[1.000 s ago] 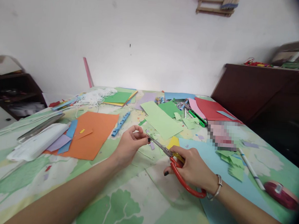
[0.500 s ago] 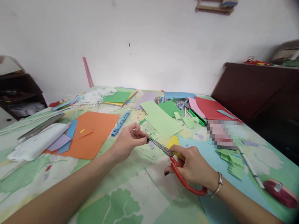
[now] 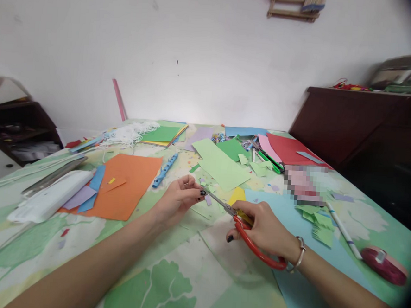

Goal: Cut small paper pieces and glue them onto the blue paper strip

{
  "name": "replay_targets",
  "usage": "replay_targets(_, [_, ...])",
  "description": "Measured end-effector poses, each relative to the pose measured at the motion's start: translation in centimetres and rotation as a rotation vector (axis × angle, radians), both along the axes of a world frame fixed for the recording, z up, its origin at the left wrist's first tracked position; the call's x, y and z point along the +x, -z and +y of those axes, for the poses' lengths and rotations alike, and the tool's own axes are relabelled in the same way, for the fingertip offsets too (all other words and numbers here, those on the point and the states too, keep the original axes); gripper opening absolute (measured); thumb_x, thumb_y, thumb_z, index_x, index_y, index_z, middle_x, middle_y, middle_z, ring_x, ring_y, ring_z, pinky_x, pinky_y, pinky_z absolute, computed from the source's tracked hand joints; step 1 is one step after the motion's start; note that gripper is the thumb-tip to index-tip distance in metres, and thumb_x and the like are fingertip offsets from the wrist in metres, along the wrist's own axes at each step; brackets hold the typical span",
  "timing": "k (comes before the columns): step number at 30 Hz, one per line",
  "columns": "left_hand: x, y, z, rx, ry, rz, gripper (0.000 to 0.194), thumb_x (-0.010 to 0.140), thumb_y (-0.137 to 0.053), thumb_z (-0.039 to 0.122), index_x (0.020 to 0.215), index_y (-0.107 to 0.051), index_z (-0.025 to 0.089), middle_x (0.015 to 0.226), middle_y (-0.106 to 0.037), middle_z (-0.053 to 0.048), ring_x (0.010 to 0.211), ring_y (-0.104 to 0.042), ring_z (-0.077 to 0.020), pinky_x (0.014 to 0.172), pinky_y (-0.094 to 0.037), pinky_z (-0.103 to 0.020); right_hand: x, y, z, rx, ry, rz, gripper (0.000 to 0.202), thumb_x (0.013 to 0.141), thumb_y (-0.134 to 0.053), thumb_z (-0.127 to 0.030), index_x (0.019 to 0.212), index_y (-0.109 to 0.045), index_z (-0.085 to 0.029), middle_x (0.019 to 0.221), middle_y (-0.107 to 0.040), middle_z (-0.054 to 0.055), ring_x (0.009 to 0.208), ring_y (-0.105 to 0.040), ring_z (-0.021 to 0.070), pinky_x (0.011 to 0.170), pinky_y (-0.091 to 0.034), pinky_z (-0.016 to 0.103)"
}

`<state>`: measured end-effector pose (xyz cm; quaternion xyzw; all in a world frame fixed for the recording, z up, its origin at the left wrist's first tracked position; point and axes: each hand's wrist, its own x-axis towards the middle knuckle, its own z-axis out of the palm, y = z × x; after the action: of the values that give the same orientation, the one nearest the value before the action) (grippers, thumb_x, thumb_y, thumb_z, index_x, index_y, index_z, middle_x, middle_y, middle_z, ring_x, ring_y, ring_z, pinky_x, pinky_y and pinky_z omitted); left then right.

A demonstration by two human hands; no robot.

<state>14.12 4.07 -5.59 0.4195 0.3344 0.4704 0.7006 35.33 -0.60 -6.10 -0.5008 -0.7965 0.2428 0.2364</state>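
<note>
My right hand [image 3: 262, 225] grips a pair of scissors [image 3: 251, 238] with red handles, its blades pointing left and away from me. Something yellow shows by the index finger; I cannot tell whether it is held. The blades look nearly closed. At their tips, my left hand [image 3: 180, 196] is closed in a pinch, and whatever lies between thumb and fingers is too small to make out. Just beyond both hands lies a light green sheet of paper [image 3: 222, 166], with small paper scraps [image 3: 208, 199] scattered near the blade tips.
Left are an orange sheet [image 3: 134, 182], a blue flute-like object [image 3: 165, 171] and a white packet [image 3: 51, 195]. A light blue sheet [image 3: 310, 267] lies under my right forearm. Green cut pieces [image 3: 321, 228], a white pen [image 3: 343, 230] and a dark red object [image 3: 383, 266] are to the right.
My left hand has turned and lowered slightly, so its dark thumbnail now shows. The scissors have stayed nearly in place in my right hand.
</note>
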Motion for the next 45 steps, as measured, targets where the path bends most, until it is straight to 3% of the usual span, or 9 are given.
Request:
replay_targets(6, [0.3,0.2,-0.3,-0.107,0.033,-0.148,0.027,0.061,-0.065,0.004,0.064,-0.042,0.017,0.063,-0.055,0.003,0.060,-0.052,-0.0076,0.061,-0.039,-0.021,-0.2,0.0,-0.2,-0.287,-0.022,0.255,0.021,0.069,-0.062,-0.034,0.073,-0.050,-0.018,0.052,-0.039,-0.007,0.048,-0.030,0.0066,0.043,-0.024,0.018])
replay_targets(13, [0.5,0.3,-0.5,-0.072,0.005,-0.219,0.024,0.061,-0.062,0.000,0.063,-0.044,0.016,0.064,-0.052,0.004,0.060,-0.049,-0.0067,0.060,-0.039,-0.020,-0.4,-0.3,-0.3,-0.547,-0.087,0.430,0.035,0.069,-0.065,-0.045,0.081,-0.048,-0.017,0.058,-0.049,-0.005,0.040,-0.025,0.0023,0.036,-0.020,0.017])
replay_targets(24, [1.1,0.4,-1.1,-0.096,0.025,-0.231,0.022,0.062,-0.060,-0.002,0.063,-0.046,0.015,0.064,-0.049,0.003,0.062,-0.049,-0.0072,0.064,-0.040,-0.021,-0.3,0.1,-0.2,-0.574,-0.119,0.498,0.038,0.069,-0.065,-0.049,0.081,-0.048,-0.017,0.059,-0.048,-0.005,0.040,-0.025,0.0017,0.034,-0.021,0.015])
replay_targets(45, [0.6,0.4,-1.2,0.054,-0.058,-0.126,0.025,0.065,-0.061,0.002,0.065,-0.042,0.017,0.061,-0.055,0.004,0.060,-0.055,-0.0103,0.059,-0.037,-0.021,-0.7,0.5,-0.2,-0.545,-0.097,0.493,0.035,0.070,-0.065,-0.046,0.076,-0.045,-0.018,0.058,-0.049,-0.005,0.040,-0.025,0.0022,0.035,-0.018,0.017])
